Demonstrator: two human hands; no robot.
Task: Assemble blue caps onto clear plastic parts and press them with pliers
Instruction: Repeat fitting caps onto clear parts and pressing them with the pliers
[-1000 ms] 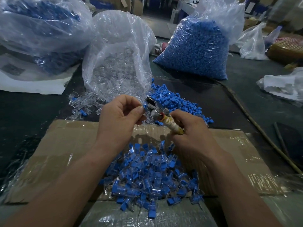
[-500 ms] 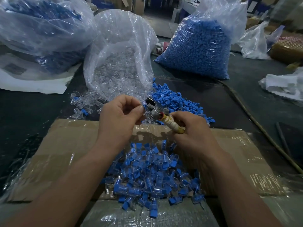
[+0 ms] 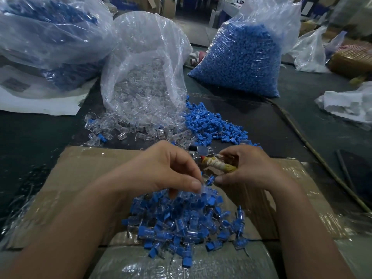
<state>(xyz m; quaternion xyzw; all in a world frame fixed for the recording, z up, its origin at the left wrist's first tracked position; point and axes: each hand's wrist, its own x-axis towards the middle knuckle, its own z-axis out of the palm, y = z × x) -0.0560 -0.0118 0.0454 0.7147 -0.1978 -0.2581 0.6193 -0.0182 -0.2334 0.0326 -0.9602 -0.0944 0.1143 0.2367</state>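
Note:
My left hand [image 3: 161, 170] pinches a clear plastic part with a blue cap [image 3: 207, 185] just above the heap of assembled pieces [image 3: 181, 222] on the cardboard. My right hand [image 3: 247, 166] grips the cloth-wrapped handle of the pliers [image 3: 217, 165], whose metal jaws [image 3: 201, 152] point left, up behind the left fingers. Loose clear parts [image 3: 128, 127] spill from an open clear bag [image 3: 145, 77]. A pile of loose blue caps [image 3: 213, 125] lies just right of them.
A taped cardboard sheet [image 3: 80, 178] covers the near table. A full bag of blue caps [image 3: 241, 57] stands at back right, another bag [image 3: 50, 33] at back left. White plastic [image 3: 346, 103] lies at right. A thin stick [image 3: 314, 156] runs along the right side.
My left hand has dropped from the pliers' jaws to just above the assembled heap, carrying the capped part. The right hand with the pliers has stayed near the same spot.

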